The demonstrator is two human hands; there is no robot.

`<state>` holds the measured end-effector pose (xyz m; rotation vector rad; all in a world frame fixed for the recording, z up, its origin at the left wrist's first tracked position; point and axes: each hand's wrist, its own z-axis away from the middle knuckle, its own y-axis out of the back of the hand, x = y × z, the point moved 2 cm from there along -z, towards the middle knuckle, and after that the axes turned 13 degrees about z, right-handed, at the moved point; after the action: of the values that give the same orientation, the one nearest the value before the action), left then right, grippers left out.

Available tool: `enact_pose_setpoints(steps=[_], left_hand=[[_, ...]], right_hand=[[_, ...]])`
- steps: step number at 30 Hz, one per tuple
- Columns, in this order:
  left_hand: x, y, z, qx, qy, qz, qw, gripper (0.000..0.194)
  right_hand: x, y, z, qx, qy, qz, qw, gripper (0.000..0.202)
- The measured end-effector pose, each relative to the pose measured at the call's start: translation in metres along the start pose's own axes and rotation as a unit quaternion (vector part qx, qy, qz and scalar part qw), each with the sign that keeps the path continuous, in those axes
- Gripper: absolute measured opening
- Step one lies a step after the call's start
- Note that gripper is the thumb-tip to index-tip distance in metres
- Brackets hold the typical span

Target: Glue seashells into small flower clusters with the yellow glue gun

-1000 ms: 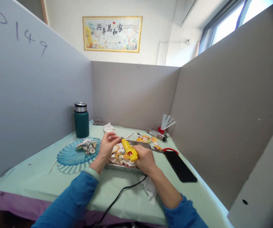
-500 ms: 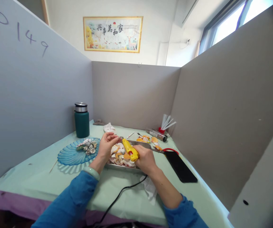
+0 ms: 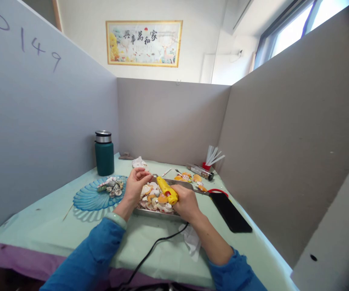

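Glue gun [image 3: 167,190] | gripped by my right hand [image 3: 187,202], barely shifted | left hand [image 3: 135,186] fingertips together, on what I can't tell | work stays above tray [image 3: 159,216]

Two hands are counted, the left hand [image 3: 135,188] and the right hand [image 3: 187,202]. One yellow glue gun [image 3: 166,190], one black cord [image 3: 159,241], one metal tray [image 3: 159,214], one blue plate [image 3: 85,198], one green flask [image 3: 104,158], one black phone [image 3: 230,212], one red cup [image 3: 206,166] and one clear tube [image 3: 202,172] are seen. Three partition panels [image 3: 174,121] and one framed picture [image 3: 144,43] are shown. Four digits [image 3: 22,40] are written. The shells [image 3: 152,199] are too overlapped to be counted, as are the white sticks [image 3: 212,155].
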<state>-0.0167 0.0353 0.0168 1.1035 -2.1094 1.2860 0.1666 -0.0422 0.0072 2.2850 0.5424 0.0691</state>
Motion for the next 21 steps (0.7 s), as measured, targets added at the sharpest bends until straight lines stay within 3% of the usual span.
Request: enact_pose_setpoints(steps=[8, 21], left_hand=[[0.0022, -0.0051, 0.0022, -0.014, -0.005, 0.004, 1.000, 0.044], [0.0014, -0.0046, 0.0017, -0.012, -0.010, 0.006, 1.000, 0.043]], right_hand=[[-0.0030, 0.0027, -0.0025, 0.013, 0.009, -0.065, 0.998, 0.023], [-0.0030, 0.0037, -0.0029, 0.030, -0.001, -0.071, 0.997, 0.023]])
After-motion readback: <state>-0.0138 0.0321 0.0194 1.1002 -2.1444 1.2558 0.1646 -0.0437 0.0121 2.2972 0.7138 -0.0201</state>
